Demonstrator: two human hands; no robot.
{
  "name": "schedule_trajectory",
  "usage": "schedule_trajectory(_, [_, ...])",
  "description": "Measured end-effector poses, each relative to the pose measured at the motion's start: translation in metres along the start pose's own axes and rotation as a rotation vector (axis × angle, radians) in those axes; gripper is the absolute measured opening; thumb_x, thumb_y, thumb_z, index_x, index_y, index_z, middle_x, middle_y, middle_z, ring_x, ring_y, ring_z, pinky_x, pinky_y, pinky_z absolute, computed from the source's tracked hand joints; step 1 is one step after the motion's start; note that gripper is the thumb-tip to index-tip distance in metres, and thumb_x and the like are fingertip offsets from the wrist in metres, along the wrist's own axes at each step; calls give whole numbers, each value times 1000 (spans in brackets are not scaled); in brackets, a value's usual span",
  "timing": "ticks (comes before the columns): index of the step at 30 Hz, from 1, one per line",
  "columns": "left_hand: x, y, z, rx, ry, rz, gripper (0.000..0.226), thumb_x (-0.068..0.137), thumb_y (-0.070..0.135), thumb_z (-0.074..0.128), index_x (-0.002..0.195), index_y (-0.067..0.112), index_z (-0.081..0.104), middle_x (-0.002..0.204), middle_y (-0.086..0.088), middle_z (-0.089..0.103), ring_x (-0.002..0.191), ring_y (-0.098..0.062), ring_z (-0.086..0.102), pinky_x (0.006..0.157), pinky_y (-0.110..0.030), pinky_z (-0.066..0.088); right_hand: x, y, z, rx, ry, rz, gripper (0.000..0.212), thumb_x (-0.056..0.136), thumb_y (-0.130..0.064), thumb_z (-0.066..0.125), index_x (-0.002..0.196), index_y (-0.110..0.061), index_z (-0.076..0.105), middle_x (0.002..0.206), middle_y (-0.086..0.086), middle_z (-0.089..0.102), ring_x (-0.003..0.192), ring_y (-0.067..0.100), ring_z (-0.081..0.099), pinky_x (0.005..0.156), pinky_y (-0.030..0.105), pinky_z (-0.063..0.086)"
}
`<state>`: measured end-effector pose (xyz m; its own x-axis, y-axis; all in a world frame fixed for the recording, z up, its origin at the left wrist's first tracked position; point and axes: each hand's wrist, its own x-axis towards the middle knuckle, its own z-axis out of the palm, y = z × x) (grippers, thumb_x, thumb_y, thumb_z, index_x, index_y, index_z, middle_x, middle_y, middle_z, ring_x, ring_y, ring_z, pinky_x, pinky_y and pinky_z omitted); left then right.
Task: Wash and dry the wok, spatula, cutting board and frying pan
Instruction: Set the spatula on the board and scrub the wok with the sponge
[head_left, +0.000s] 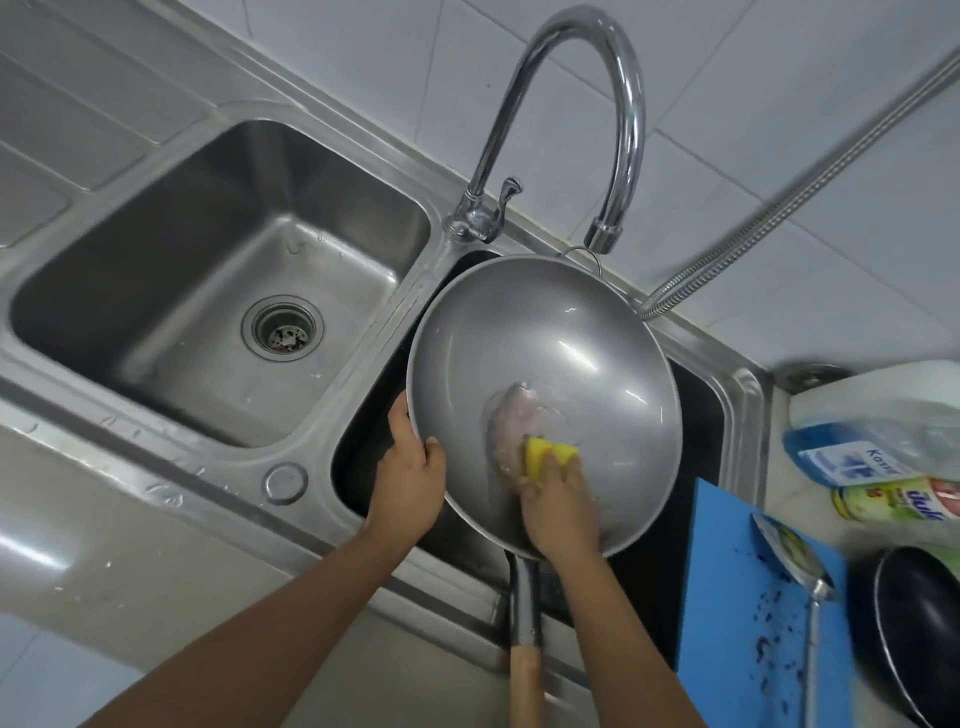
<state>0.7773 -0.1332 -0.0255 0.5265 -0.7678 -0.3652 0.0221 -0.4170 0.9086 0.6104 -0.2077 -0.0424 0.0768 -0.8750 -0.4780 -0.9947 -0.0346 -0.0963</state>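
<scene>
Nearest of all, the wooden end of the wok handle (525, 670) is seen pointing straight toward the near edge. The long axis of the wok (571, 332) is thus laid near-to-far over the right basin (748, 415), with the bowl tipped up toward the viewer beneath the tap (618, 104). The wok's left rim is gripped by the left hand (410, 467), fingers curled over its edge. A yellow sponge (550, 454) is clutched by the right hand (558, 506) and pressed against the near part of the bowl, just below a cloudy smear (511, 421). The far wall of the bowl lies up and away from the sponge, so the next strokes are judged to be owed far-ward by the right hand, with the rim steadied on the left. To the right, the blue cutting board (727, 597), the spatula (789, 551) on it and the black frying pan (914, 623) are apparently not yet washed.
</scene>
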Motion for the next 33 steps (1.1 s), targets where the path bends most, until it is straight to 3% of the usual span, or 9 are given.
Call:
schedule_trajectory(3, [-1, 2, 1, 32, 18, 11, 63, 99, 13, 45, 151, 28, 12, 108, -9, 61, 91, -24, 62, 80, -38, 53, -27, -18, 5, 220, -115, -174, 53, 97, -48, 43, 145, -27, 40, 155, 3, 30, 135, 27, 39, 111, 37, 32])
schedule_trajectory(5, [0, -1, 1, 40, 23, -2, 63, 98, 13, 45, 150, 26, 12, 109, -13, 62, 92, -29, 63, 82, -41, 53, -41, -8, -3, 230, -134, -232, 50, 95, -48, 48, 141, -28, 49, 148, -2, 42, 133, 23, 42, 111, 30, 32])
schedule_trajectory(9, [-1, 0, -1, -8, -12, -30, 64, 99, 13, 45, 151, 30, 11, 106, -7, 62, 89, -20, 63, 82, -39, 53, -42, 42, -36, -276, 46, -181, 32, 95, -45, 44, 122, -37, 60, 134, -7, 54, 116, 29, 46, 96, 38, 40])
schedule_trajectory(13, [-2, 2, -2, -41, -30, -18, 65, 99, 11, 43, 152, 29, 9, 99, -1, 60, 85, -9, 60, 80, -36, 51, -43, 55, -48, -380, 236, 19, 22, 95, -29, 44, 111, -27, 58, 130, 0, 52, 109, 27, 42, 88, 39, 35])
schedule_trajectory(19, [-1, 0, 0, -7, 4, 6, 65, 98, 11, 43, 151, 28, 11, 111, -11, 62, 94, -29, 62, 87, -42, 53, -85, 18, -26, 120, 8, -203, 32, 97, -46, 47, 126, -46, 59, 135, -19, 55, 115, 18, 43, 103, 34, 35])
schedule_trajectory(23, [0, -1, -1, -21, -29, -3, 65, 100, 13, 43, 151, 31, 9, 113, -9, 61, 96, -27, 62, 88, -42, 54, -72, 45, -53, -173, 21, -70, 34, 97, -35, 45, 127, -42, 59, 140, -16, 50, 121, 21, 39, 100, 39, 31])
schedule_trajectory(25, [-1, 0, -2, -22, -30, -5, 63, 100, 14, 43, 151, 31, 9, 113, -10, 62, 95, -26, 62, 85, -39, 53, -70, 49, -56, -180, 24, -51, 33, 96, -35, 47, 126, -40, 60, 136, -11, 54, 122, 20, 39, 101, 39, 31])
schedule_trajectory(29, [0, 0, -2, 23, -1, 7, 62, 99, 13, 45, 151, 24, 12, 113, -16, 62, 91, -27, 62, 78, -35, 52, -80, 7, -32, 435, -197, -280, 40, 81, -69, 53, 116, -51, 63, 122, -24, 63, 121, 0, 53, 109, 31, 39])
schedule_trajectory(33, [-2, 2, -3, 15, -6, 18, 61, 100, 13, 45, 151, 23, 13, 113, -14, 63, 97, -26, 63, 88, -42, 55, -72, 14, -36, 421, -302, -318, 37, 85, -47, 66, 119, -33, 67, 130, -21, 56, 124, 1, 51, 112, 31, 36])
